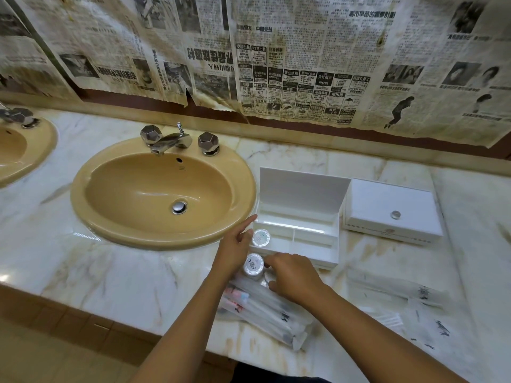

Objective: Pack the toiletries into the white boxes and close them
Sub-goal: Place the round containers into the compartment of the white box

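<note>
An open white box (297, 230) stands on the marble counter right of the sink, its lid (301, 189) raised. One small round bottle with a silver cap (261, 238) sits in its front-left compartment. A second small bottle (254, 266) stands just in front of the box, between my hands. My left hand (235, 251) lies beside it, index finger stretched toward the box's left corner. My right hand (294, 275) has curled fingers against that second bottle, over a pile of clear-wrapped toiletry packets (265, 313). A closed white box (387, 208) sits to the right.
A tan sink (163, 194) with a chrome tap (171, 140) lies left of the boxes; another basin (16, 150) is at the far left. More wrapped packets (401, 288) lie on the counter at the right. Newspaper covers the wall behind.
</note>
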A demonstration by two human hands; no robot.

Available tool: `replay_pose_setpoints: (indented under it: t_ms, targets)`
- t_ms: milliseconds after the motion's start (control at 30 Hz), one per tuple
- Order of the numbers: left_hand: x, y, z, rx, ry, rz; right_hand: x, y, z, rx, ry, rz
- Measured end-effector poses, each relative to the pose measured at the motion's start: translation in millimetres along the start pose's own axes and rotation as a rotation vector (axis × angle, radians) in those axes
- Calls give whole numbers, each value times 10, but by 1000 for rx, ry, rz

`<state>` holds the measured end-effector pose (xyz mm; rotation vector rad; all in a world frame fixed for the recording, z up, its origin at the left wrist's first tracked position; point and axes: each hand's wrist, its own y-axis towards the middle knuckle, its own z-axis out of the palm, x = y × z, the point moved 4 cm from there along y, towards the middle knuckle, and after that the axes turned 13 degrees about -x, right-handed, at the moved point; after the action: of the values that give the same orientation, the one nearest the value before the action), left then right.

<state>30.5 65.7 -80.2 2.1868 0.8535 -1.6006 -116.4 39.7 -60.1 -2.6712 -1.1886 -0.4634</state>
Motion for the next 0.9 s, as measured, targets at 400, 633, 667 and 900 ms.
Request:
replay_pose_setpoints:
  t_ms: [400, 633, 667, 900]
  targets:
    - [10, 15, -22, 25, -18, -24, 149, 135, -518, -134, 53, 56]
    - [19, 18, -19, 32, -16, -30, 92, 401, -436, -219, 177, 186]
    - [18, 16, -21, 36, -22, -28, 91, 420, -406, -219, 174, 192]
    - [20, 10, -32, 41, -37, -47, 65, 422, -306, -241, 223, 231]
